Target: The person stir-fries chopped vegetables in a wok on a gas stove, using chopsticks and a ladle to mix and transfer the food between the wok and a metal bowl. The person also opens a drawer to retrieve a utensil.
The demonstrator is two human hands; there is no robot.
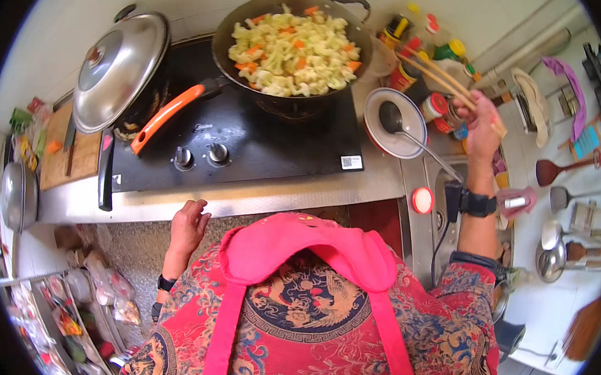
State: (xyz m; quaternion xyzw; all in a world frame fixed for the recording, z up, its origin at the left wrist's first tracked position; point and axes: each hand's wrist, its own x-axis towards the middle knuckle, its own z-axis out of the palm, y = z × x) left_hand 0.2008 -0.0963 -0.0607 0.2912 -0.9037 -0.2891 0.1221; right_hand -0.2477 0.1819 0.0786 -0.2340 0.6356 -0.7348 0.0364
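My right hand [479,128] is closed around a pair of wooden chopsticks [439,77], whose tips point up and left toward the seasoning bottles. Near the counter's front edge hovers my left hand [190,225], fingers loosely curled, holding nothing. On the gas hob [277,147] stands a wok [222,41] with an orange handle [170,115], full of cauliflower pieces [291,57] and orange carrot slices [300,62]. Right of the hob, a metal ladle [391,117] rests in a white bowl [376,143], its handle reaching toward my right forearm.
A second wok with a steel lid [120,69] sits at the hob's left. Beyond it lies a wooden cutting board [84,163] with a knife [69,146]. Seasoning bottles [402,73] crowd the back right. A red-rimmed lid [423,200] is beside the sink [440,198]; utensils [547,172] hang on the right wall.
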